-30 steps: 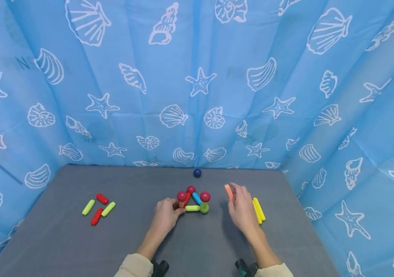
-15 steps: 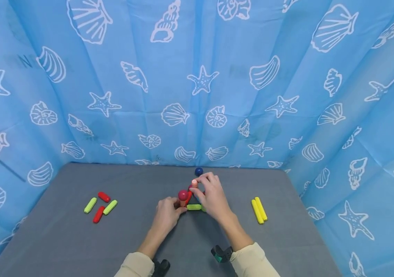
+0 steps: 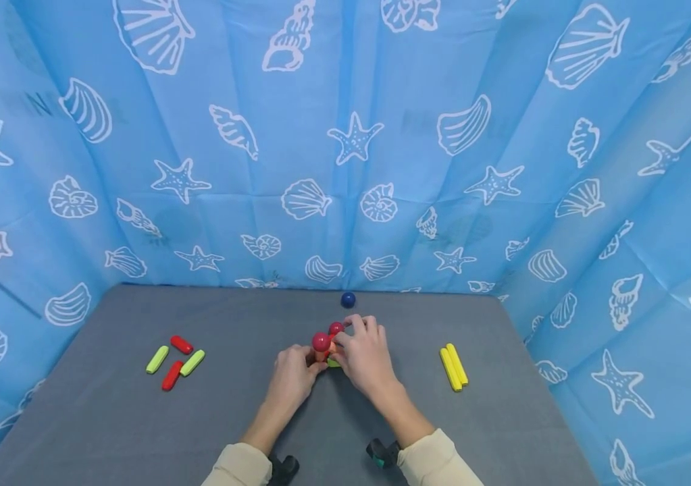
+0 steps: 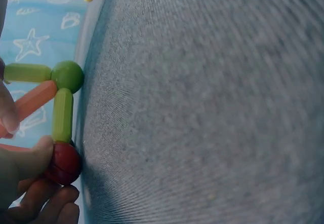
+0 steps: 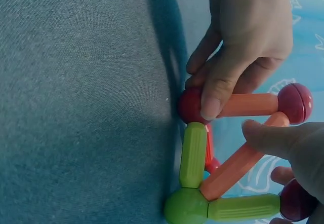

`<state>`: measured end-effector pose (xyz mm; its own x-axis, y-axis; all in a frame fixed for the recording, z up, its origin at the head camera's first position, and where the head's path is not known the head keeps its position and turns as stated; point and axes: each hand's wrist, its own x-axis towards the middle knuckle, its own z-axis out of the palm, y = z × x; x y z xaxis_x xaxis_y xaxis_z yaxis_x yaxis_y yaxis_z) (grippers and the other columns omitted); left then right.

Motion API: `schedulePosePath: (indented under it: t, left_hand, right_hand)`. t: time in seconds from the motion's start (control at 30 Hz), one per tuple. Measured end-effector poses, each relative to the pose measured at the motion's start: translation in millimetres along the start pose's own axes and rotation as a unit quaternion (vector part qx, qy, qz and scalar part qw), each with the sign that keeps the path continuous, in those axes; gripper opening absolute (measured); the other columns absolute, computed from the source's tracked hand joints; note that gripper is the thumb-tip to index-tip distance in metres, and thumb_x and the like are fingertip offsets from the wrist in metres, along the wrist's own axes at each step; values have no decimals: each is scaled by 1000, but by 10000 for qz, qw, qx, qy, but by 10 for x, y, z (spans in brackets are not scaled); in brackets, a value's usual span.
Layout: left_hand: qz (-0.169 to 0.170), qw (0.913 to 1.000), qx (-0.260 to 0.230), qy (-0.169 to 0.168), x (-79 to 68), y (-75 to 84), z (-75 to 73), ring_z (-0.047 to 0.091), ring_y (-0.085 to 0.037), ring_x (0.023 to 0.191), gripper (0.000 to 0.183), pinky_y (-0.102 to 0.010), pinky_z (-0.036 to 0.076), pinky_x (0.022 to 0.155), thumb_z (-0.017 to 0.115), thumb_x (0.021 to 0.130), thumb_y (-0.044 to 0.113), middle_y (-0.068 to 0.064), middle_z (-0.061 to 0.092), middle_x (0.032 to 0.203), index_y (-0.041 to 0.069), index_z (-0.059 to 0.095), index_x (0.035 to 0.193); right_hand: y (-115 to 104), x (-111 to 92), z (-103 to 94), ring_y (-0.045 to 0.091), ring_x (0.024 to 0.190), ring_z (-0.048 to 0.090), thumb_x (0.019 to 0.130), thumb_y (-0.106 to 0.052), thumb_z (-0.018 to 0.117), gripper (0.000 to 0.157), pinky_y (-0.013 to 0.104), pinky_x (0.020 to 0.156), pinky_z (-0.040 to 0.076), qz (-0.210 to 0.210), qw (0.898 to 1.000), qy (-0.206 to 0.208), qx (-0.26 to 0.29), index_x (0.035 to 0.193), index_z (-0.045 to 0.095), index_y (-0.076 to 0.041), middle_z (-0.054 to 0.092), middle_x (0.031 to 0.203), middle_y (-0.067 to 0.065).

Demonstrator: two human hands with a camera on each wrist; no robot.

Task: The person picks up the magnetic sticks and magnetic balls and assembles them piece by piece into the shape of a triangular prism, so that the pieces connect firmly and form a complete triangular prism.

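Observation:
A build of magnetic rods and balls stands at the table's middle. My left hand (image 3: pixel 292 376) grips its lower red ball (image 5: pixel 189 105), from which an orange rod rises to an upper red ball (image 5: pixel 295 104). A light green rod (image 5: pixel 193 155) joins the lower red ball to a green ball (image 4: pixel 68 77). My right hand (image 3: pixel 371 356) pinches another orange rod (image 5: pixel 237 166), slanted from the green ball to the upper red ball. A light green upright rod (image 5: pixel 243 207) on the green ball carries a dark red ball (image 5: pixel 297 199), beside the right fingers.
Two yellow rods (image 3: pixel 454 368) lie side by side at the right. Loose red rods (image 3: pixel 171 375) and light green rods (image 3: pixel 157 359) lie at the left. Behind the build, a dark blue ball (image 3: pixel 348 300) sits near the table's back edge, before a blue shell-patterned curtain (image 3: pixel 345 169).
My right hand has carried the orange rod left from beside the yellow rods to the build, then lowered it into a slant there. The left hand has kept its hold.

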<state>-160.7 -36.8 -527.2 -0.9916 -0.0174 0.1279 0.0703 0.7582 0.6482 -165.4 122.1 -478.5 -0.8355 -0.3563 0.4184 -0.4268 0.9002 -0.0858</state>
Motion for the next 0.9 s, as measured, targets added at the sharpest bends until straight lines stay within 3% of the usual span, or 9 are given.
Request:
schedulePosePath:
  t: [0.07, 0.17, 0.3, 0.37, 0.47, 0.57, 0.7, 0.8, 0.9]
  left_hand:
    - [-11, 10000, 61, -7, -9, 18, 3, 63, -12, 73, 16, -36, 55, 68, 88, 79, 26, 1, 67, 80, 15, 77, 84]
    - [-18, 9999, 149, -5, -21, 39, 9, 62, -12, 72, 17, -36, 55, 68, 88, 79, 27, 1, 66, 79, 15, 77, 84]
    - [-87, 9999, 125, 3, -34, 56, 25, 61, -12, 74, 18, -36, 56, 70, 88, 79, 25, 0, 65, 81, 13, 78, 88]
    - [-124, 9999, 86, 10, -38, 48, 33, 60, -12, 75, 19, -35, 56, 71, 88, 80, 23, 0, 65, 82, 12, 78, 91]
    - [-109, 9999, 112, -4, -37, 32, 36, 58, -12, 74, 17, -34, 54, 69, 87, 81, 22, 0, 63, 82, 11, 78, 91]
    - [-23, 9999, 131, -75, -31, 12, 30, 56, -11, 73, 18, -31, 52, 67, 87, 82, 23, 1, 60, 81, 10, 78, 92]
    - [23, 9996, -22, -292, -29, -62, -74, 57, -12, 77, 29, -31, 53, 69, 87, 82, 27, 0, 64, 88, 10, 78, 104]
    - [-31, 9991, -143, -401, -2, -206, -303, 64, -16, 89, 37, -37, 57, 78, 84, 85, 29, -3, 70, 102, 12, 75, 116]
    - [-79, 9991, -253, -322, 58, -460, -662, 67, -26, 107, 39, -48, 56, 90, 80, 90, 26, -9, 72, 117, 11, 71, 125]
  right_hand:
    - [27, -18, -3, 30, 110, 51, 74, -35, 92, 36, 45, 85, 47, 19, 9998, 11, 198, 103, 79, -19, 63, 123, 10]
    - [123, -69, -22, 29, 113, 49, 73, -36, 92, 57, 44, 88, 47, 412, 9911, -119, 1261, 122, 72, -17, 59, 129, 9]
    - [318, -197, 43, 23, 120, 47, 76, -39, 90, 76, 42, 94, 50, 1451, 9426, -491, 2967, 141, 57, -18, 55, 135, 6]
    - [408, -272, 156, 20, 116, 50, 78, -38, 89, 71, 39, 93, 50, 1802, 9158, -708, 3518, 139, 59, -18, 56, 130, 5]
    - [505, -350, 340, 18, 103, 54, 83, -32, 86, 51, 34, 87, 48, 1935, 8936, -1071, 3906, 128, 68, -17, 60, 119, 6]
    - [555, -372, 438, 15, 95, 54, 87, -27, 82, 31, 32, 85, 47, 1879, 8874, -1235, 4025, 115, 74, -18, 61, 111, 5]
    - [589, -369, 466, 15, 94, 54, 89, -28, 80, 20, 32, 84, 46, 1898, 8838, -1358, 4054, 107, 74, -20, 62, 108, 4]
    - [607, -378, 471, 15, 92, 54, 89, -28, 80, 19, 30, 82, 45, 1937, 8812, -1445, 4062, 105, 73, -21, 62, 106, 2]
    - [621, -382, 461, 15, 92, 53, 89, -29, 80, 19, 30, 81, 44, 1922, 8794, -1461, 4102, 105, 73, -21, 62, 106, 3]
